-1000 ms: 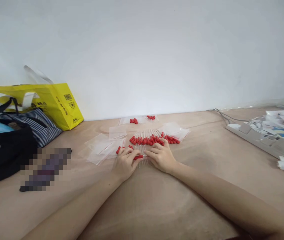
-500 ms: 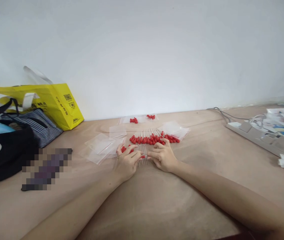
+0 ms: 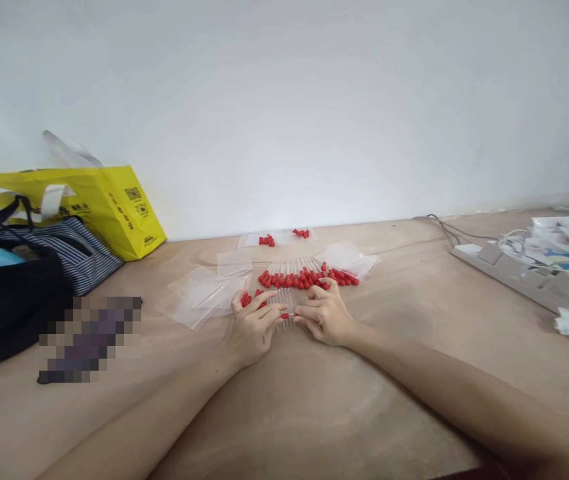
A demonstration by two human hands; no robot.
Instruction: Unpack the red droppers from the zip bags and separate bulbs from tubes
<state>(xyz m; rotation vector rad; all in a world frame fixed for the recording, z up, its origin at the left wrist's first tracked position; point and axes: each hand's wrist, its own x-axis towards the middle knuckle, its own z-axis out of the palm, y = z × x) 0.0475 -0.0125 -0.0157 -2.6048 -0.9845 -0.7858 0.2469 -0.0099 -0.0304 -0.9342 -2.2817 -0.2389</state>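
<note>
Between my two hands is a small glass dropper tube with a red rubber bulb (image 3: 285,316) at its left end. My left hand (image 3: 254,330) pinches the bulb between thumb and fingertips. The fingers of my right hand (image 3: 328,317) close on the clear tube end, which they mostly hide. Under and between the hands lie several bare glass tubes (image 3: 282,299). Loose red bulbs (image 3: 247,300) lie by my left fingers, partly covered. Just beyond, droppers with red bulbs (image 3: 304,278) form a fanned row, bulbs towards me.
Clear zip bags (image 3: 201,293) lie left of the row, and another bag (image 3: 347,259) lies to its right. Red-bulbed pieces (image 3: 267,241) rest on bags near the wall. A yellow bag (image 3: 129,220) and striped pouch (image 3: 64,250) stand left; a white power strip (image 3: 524,273) lies right.
Both hands hold nearly the same place and grip. The red bulb between them shows slightly more. The whole view has shifted a little.
</note>
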